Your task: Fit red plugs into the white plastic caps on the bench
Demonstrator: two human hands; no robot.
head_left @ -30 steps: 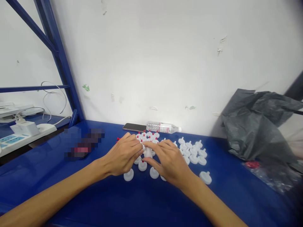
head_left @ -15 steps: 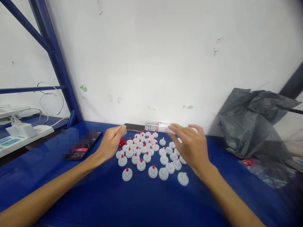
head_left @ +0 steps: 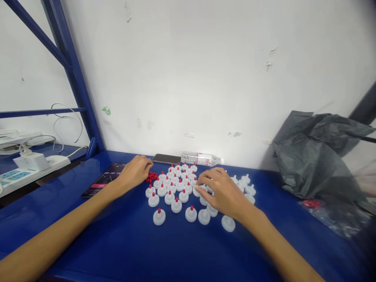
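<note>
Many round white nozzle caps stand on the blue table; those on the left, such as this white nozzle cap (head_left: 159, 217), have small red tips on their spouts. Caps farther right, like this bare white nozzle cap (head_left: 228, 223), have none. My left hand (head_left: 134, 171) is beside a small pile of loose red tips (head_left: 152, 177), fingers bent together; whatever they hold is hidden. Over the middle of the group, my right hand (head_left: 221, 192) has its thumb and fingertips around a white nozzle cap (head_left: 196, 192), and it covers several caps behind it.
A clear plastic bottle (head_left: 202, 159) lies by the wall, next to a dark flat phone (head_left: 166, 158). Another phone (head_left: 101, 182) showing a timer lies at left, partly behind my left hand. A power strip (head_left: 55, 162) is far left; a grey plastic bag (head_left: 311, 152) stands right.
My right hand has come down and left onto the white caps, uncovering the bottle's end and caps at right. My left hand has shifted slightly left, its fingers now bent toward the red tips.
</note>
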